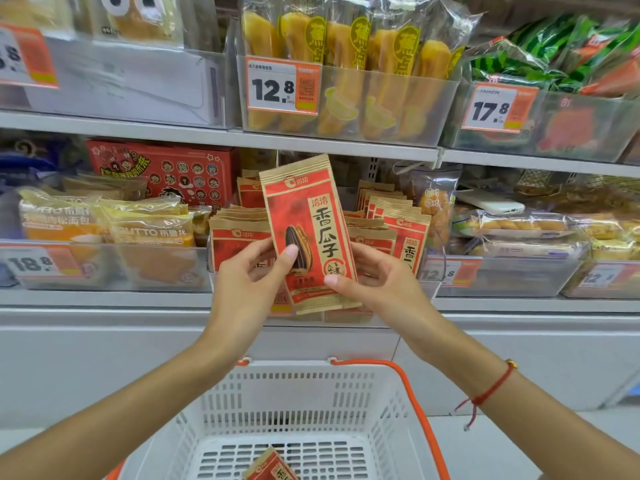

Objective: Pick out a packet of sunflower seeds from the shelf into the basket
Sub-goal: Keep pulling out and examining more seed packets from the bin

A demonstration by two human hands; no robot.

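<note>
Both hands, left hand [247, 271] and right hand [377, 282], grasp one sunflower seed packet [308, 233] upright, fingers pinching its lower edges. The white basket [291, 403] sits at 6 o'clock, holding another packet [270, 467].

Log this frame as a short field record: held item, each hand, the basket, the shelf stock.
held item: sunflower seed packet, upright, in front of the shelf
left hand: left hand pinches the packet's left edge
right hand: right hand pinches its lower right edge
basket: white basket with orange handle, below the hands; one similar red packet lies inside
shelf stock: more red packets stand behind
</note>
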